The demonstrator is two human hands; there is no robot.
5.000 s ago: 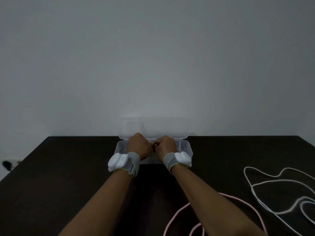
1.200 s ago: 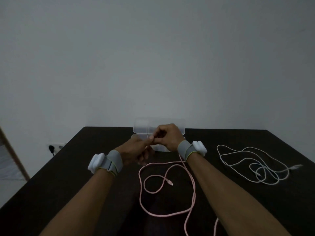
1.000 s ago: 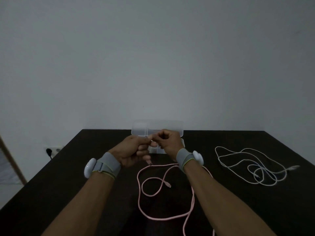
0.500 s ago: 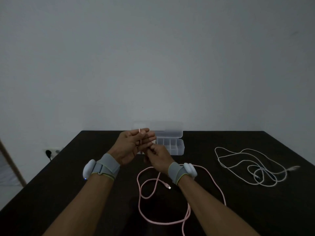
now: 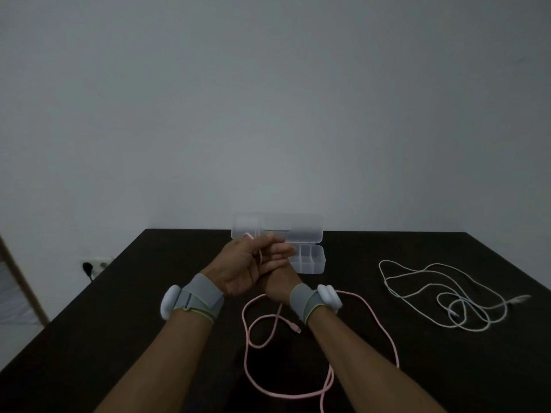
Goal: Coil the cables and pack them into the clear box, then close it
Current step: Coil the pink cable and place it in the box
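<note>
A pink cable [image 5: 384, 332] lies in loose loops on the dark table in front of me, its free plug near the middle. One end rises into my left hand [image 5: 247, 268], which is raised palm-up and closed around it. My right hand [image 5: 278, 286] sits just under and behind the left one, mostly hidden, and seems to hold the same cable. A white cable [image 5: 441, 296] lies tangled at the right. The clear box [image 5: 310, 260] stands open beyond my hands, its lid upright against the wall.
The dark table [image 5: 119, 323] ends at a grey wall behind the box. A wall socket with a black plug [image 5: 89, 265] is low at the left, past the table edge. Both wrists carry grey straps with white devices.
My hands went from the open box to the pink cable. Over the last second my right hand dropped below the left, and the left turned palm-up holding the cable end.
</note>
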